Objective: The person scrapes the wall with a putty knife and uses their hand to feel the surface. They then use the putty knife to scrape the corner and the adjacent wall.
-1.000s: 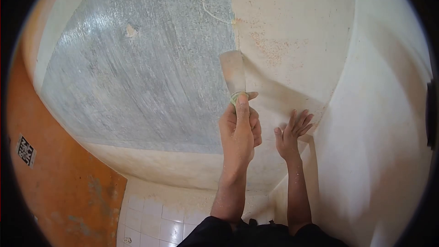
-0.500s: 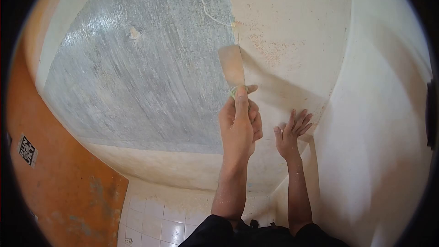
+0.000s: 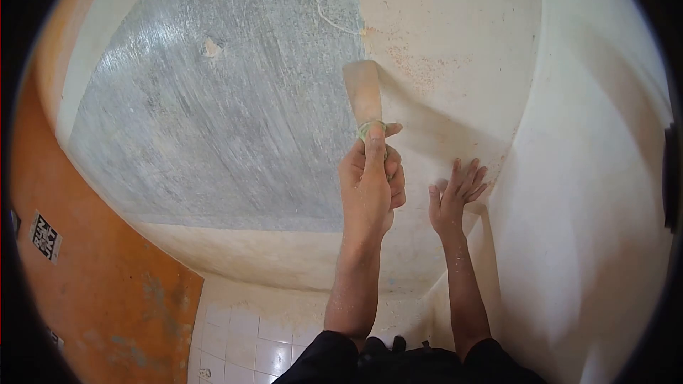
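Observation:
My left hand (image 3: 368,181) is wrapped round the handle of a putty knife (image 3: 365,92), its thumb lying along the top and one finger sticking out to the side. The wide flat blade points up the wall, at the border between a grey scraped patch (image 3: 235,114) and cream paint (image 3: 448,21). Most of the handle is hidden in the fist. To the right, my right hand (image 3: 459,195) rests with fingers spread against the cream wall, close to the corner. Whitish specks dot both forearms.
An orange wall (image 3: 107,277) with a black-and-white sticker (image 3: 45,237) stands at the left. White wall (image 3: 583,171) rises at the right, past the corner. Pale floor tiles (image 3: 242,338) show below. A curled paint edge (image 3: 316,3) runs down the grey patch's upper right.
My left hand and the putty knife have shifted slightly up the wall. My right hand stays spread against the wall, a little higher in view.

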Demonstrator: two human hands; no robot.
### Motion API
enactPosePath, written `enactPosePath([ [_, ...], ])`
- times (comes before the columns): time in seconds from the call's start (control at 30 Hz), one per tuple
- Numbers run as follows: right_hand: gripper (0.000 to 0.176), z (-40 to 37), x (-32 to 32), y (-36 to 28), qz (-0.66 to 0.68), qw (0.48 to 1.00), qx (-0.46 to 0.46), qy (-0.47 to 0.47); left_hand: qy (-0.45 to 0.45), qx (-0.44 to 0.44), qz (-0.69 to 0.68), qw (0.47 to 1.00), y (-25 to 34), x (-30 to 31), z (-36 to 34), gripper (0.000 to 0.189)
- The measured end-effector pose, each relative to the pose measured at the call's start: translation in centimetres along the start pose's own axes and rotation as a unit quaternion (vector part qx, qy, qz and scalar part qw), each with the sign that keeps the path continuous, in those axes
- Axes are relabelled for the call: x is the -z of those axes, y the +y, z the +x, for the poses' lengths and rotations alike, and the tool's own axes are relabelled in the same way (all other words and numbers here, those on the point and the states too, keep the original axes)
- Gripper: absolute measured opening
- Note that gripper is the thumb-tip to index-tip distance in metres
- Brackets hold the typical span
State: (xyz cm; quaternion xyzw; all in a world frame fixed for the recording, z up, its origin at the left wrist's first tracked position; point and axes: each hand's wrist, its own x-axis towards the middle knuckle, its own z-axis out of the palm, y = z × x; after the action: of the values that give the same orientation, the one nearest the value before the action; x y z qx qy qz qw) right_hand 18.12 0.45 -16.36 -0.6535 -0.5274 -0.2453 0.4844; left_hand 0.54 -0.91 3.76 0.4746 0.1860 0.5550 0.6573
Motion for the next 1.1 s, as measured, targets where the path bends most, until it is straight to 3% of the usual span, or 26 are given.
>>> enactPosePath([
  [0.17,0.057,2.1,-0.4,-0.9,-0.072,0.987,-0.027,0.143,0.0,0.016,-0.008,1.0,1.1,-0.5,0.1,0.045],
  [0.37,0.057,2.5,-2.6,0.1,-0.131,0.963,0.014,0.235,-0.006,0.031,-0.018,0.999,1.8,-0.7,0.6,0.046],
  [0.47,0.057,2.4,-2.6,0.2,-0.133,0.962,0.018,0.238,-0.032,0.005,-0.024,0.999,2.6,-0.8,1.6,0.046],
  [0.83,0.054,2.4,-2.6,0.3,-0.139,0.959,0.032,0.245,0.006,0.014,-0.02,1.0,2.5,-1.3,0.9,0.045],
  [1.0,0.054,2.5,-2.4,0.6,-0.151,0.955,0.042,0.253,-0.019,-0.062,0.022,0.998,4.0,-2.3,2.4,0.047],
  [1.1,0.054,2.5,-2.6,0.8,-0.154,0.954,0.036,0.253,0.016,-0.055,0.032,0.998,0.7,0.8,1.3,0.049],
])
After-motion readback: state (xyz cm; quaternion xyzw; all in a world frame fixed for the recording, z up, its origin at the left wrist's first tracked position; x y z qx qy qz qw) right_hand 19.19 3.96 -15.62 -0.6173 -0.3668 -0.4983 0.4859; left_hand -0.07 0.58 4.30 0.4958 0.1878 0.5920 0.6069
